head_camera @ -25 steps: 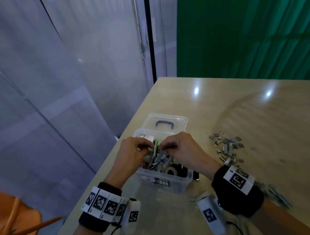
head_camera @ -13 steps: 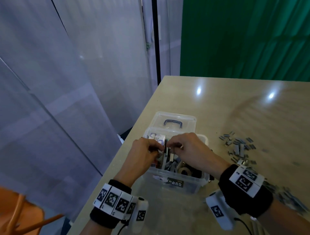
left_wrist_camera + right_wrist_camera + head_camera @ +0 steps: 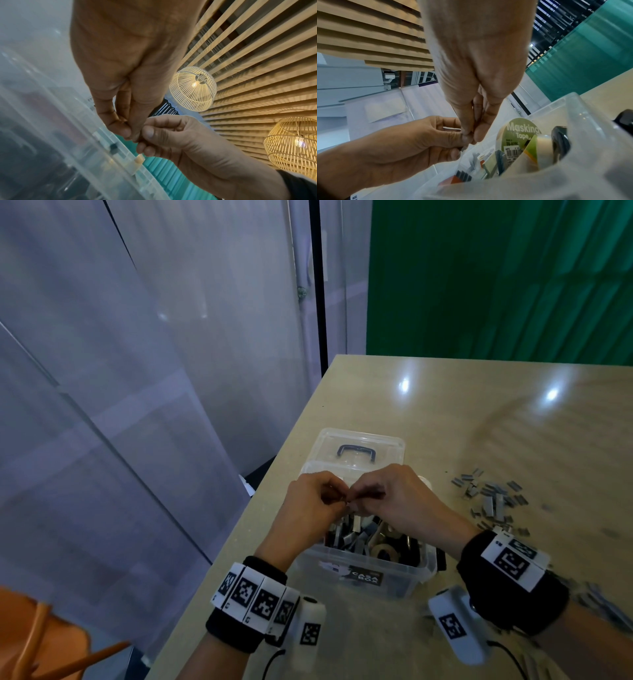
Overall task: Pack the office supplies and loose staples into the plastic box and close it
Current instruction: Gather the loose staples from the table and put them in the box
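Observation:
The clear plastic box [image 3: 363, 577] stands open near the table's left edge, with tape rolls [image 3: 383, 549] and grey staple strips inside. Its lid [image 3: 359, 440], with a dark handle, lies flat behind it. My left hand [image 3: 342, 501] and right hand [image 3: 359, 503] meet fingertip to fingertip just above the box. Together they pinch a small pale piece [image 3: 352, 507], too small to identify. The left wrist view shows my left hand [image 3: 128, 134] pinching against the right thumb. In the right wrist view my right hand [image 3: 474, 136] hangs beside a masking tape roll [image 3: 517, 134]. Loose staples [image 3: 489, 501] lie scattered on the table to the right.
More staples [image 3: 599, 601] lie by my right wrist. A black object [image 3: 442, 559] sits against the box's right side. The table's left edge [image 3: 239, 542] runs close beside the box, with translucent panels beyond. An orange chair [image 3: 41, 642] is at the lower left.
Both hands have lifted slightly from among the items in the box. Their fingertips have drawn together into a shared pinch above it.

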`<state>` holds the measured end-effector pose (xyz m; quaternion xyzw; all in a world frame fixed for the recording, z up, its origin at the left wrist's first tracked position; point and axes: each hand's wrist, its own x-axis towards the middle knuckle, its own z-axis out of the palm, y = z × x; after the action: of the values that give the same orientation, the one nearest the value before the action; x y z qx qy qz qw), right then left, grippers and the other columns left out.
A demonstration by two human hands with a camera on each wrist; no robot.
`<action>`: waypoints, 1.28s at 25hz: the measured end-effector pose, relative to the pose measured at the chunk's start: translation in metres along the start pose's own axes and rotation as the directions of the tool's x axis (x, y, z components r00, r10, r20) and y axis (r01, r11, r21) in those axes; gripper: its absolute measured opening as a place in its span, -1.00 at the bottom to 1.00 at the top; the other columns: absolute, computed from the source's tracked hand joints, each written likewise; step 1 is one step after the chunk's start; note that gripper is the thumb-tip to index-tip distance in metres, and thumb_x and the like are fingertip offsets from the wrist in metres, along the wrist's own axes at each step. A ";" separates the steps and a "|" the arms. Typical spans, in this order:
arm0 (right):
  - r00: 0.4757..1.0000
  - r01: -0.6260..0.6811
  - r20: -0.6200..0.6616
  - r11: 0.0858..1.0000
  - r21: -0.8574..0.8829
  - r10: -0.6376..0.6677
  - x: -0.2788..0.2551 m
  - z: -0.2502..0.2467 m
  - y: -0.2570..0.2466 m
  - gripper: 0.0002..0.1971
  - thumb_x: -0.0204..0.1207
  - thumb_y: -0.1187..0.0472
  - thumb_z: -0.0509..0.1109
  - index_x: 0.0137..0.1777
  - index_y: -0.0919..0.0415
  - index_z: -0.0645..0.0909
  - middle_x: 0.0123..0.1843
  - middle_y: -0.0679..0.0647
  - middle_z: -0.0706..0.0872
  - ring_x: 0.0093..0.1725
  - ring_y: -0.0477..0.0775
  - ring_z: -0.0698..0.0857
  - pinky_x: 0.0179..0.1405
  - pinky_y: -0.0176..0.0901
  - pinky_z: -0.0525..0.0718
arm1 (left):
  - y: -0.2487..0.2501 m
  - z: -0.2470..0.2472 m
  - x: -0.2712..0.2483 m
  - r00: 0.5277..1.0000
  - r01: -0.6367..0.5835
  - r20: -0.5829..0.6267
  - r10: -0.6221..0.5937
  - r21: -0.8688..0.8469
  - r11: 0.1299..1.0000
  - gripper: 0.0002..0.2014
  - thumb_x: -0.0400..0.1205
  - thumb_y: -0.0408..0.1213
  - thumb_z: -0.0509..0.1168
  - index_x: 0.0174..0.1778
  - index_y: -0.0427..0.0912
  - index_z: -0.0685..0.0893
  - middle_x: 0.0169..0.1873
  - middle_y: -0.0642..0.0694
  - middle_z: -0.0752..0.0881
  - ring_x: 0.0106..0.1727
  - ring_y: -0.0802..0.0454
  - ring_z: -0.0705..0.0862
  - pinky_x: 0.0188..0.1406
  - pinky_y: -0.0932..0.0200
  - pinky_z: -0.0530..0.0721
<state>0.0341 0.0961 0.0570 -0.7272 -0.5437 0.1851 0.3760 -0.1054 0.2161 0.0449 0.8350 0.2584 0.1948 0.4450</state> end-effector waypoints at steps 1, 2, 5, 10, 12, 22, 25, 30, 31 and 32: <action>1.000 -0.004 0.006 1.000 -0.002 0.004 0.001 -0.001 0.000 -0.86 0.48 0.30 0.58 -0.06 0.04 0.87 -0.26 -0.06 0.85 -0.25 -0.12 0.81 -0.09 -0.09 0.80 | 0.000 0.000 0.001 1.000 0.002 0.006 -0.002 -0.016 1.000 -0.87 0.50 -0.39 0.55 -0.08 -0.15 0.80 -0.26 -0.02 0.84 -0.28 0.12 0.82 -0.17 0.11 0.84; 1.000 -0.006 0.017 1.000 -0.005 0.006 0.003 -0.002 0.000 -0.88 0.48 0.27 0.59 -0.05 0.05 0.87 -0.25 -0.06 0.86 -0.25 -0.12 0.81 -0.09 -0.11 0.80 | -0.001 0.000 0.002 1.000 0.003 0.009 -0.003 -0.018 1.000 -0.87 0.50 -0.38 0.55 -0.08 -0.14 0.81 -0.26 -0.01 0.84 -0.27 0.11 0.82 -0.15 0.09 0.84; 0.999 -0.002 0.049 0.999 -0.035 0.003 0.008 -0.003 -0.001 -0.88 0.45 0.20 0.64 -0.03 0.09 0.85 -0.21 -0.04 0.85 -0.22 -0.13 0.80 -0.09 -0.13 0.78 | -0.003 0.002 0.010 1.000 -0.015 -0.016 0.015 0.036 0.999 -0.82 0.49 -0.44 0.51 -0.14 -0.04 0.80 -0.26 0.04 0.84 -0.27 0.19 0.81 -0.11 0.09 0.84; 0.998 0.016 0.059 0.999 -0.032 -0.014 0.016 -0.007 0.008 -0.89 0.43 0.26 0.64 -0.06 0.11 0.85 -0.19 -0.05 0.86 -0.21 -0.15 0.81 -0.07 -0.10 0.80 | -0.001 0.008 0.016 0.997 -0.045 -0.052 0.048 0.059 0.997 -0.84 0.45 -0.42 0.55 -0.12 -0.11 0.82 -0.27 0.07 0.82 -0.25 0.26 0.77 -0.10 0.18 0.82; 0.998 0.025 0.065 0.997 -0.069 -0.021 0.018 -0.011 0.013 -0.91 0.44 0.25 0.63 -0.09 0.09 0.85 -0.22 -0.07 0.84 -0.22 -0.16 0.79 -0.11 -0.11 0.78 | 0.000 0.011 0.018 0.996 -0.063 -0.052 0.066 0.042 0.997 -0.84 0.44 -0.40 0.58 -0.11 -0.13 0.82 -0.26 0.06 0.82 -0.22 0.26 0.78 -0.08 0.21 0.81; 0.999 0.044 0.038 0.963 -0.266 -0.035 0.024 -0.015 0.034 -0.85 0.56 0.34 0.45 -0.06 0.16 0.85 -0.12 -0.02 0.84 -0.18 -0.19 0.72 -0.21 -0.52 0.58 | -0.006 0.026 0.037 0.996 -0.028 -0.067 0.050 0.296 0.955 -0.81 0.59 -0.42 0.45 0.09 -0.17 0.82 -0.01 -0.06 0.83 -0.06 0.17 0.77 0.06 0.39 0.68; 0.999 0.015 0.036 0.974 -0.224 -0.007 0.019 -0.022 0.035 -0.86 0.57 0.32 0.46 -0.05 0.14 0.85 -0.10 -0.06 0.84 -0.19 -0.26 0.71 -0.20 -0.56 0.58 | -0.003 0.027 0.037 0.995 -0.014 -0.088 0.041 0.287 0.958 -0.84 0.55 -0.41 0.50 0.01 -0.15 0.82 -0.08 -0.04 0.83 -0.16 0.23 0.76 -0.11 0.53 0.65; 1.000 0.006 -0.003 0.988 -0.155 -0.006 0.009 -0.031 0.032 -0.90 0.57 0.24 0.49 -0.06 0.10 0.85 -0.09 -0.09 0.84 -0.12 -0.22 0.74 -0.15 -0.57 0.58 | 0.006 0.028 0.034 0.992 -0.010 -0.120 0.045 0.283 0.959 -0.85 0.53 -0.36 0.53 0.00 -0.15 0.82 -0.11 -0.01 0.81 -0.19 0.28 0.74 -0.23 0.59 0.62; 1.000 0.006 -0.016 0.990 -0.141 -0.008 0.008 -0.034 0.031 -0.90 0.57 0.25 0.49 -0.07 0.10 0.85 -0.09 -0.10 0.84 -0.13 -0.22 0.73 -0.15 -0.57 0.58 | 0.008 0.028 0.033 0.990 -0.021 -0.128 0.059 0.281 0.960 -0.85 0.53 -0.35 0.52 0.00 -0.15 0.82 -0.11 0.01 0.81 -0.18 0.27 0.74 -0.20 0.56 0.64; 1.000 0.004 -0.027 0.992 -0.123 -0.007 0.004 -0.038 0.030 -0.90 0.56 0.26 0.50 -0.08 0.11 0.85 -0.11 -0.10 0.83 -0.13 -0.23 0.73 -0.14 -0.57 0.57 | 0.013 0.029 0.032 0.988 -0.036 -0.134 0.077 0.280 0.959 -0.86 0.53 -0.34 0.52 -0.01 -0.15 0.82 -0.12 0.02 0.81 -0.17 0.26 0.75 -0.16 0.53 0.67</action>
<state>0.0810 0.0829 0.0602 -0.7499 -0.5510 0.1403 0.3382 -0.0605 0.2108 0.0433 0.8798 0.2906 0.2291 0.2983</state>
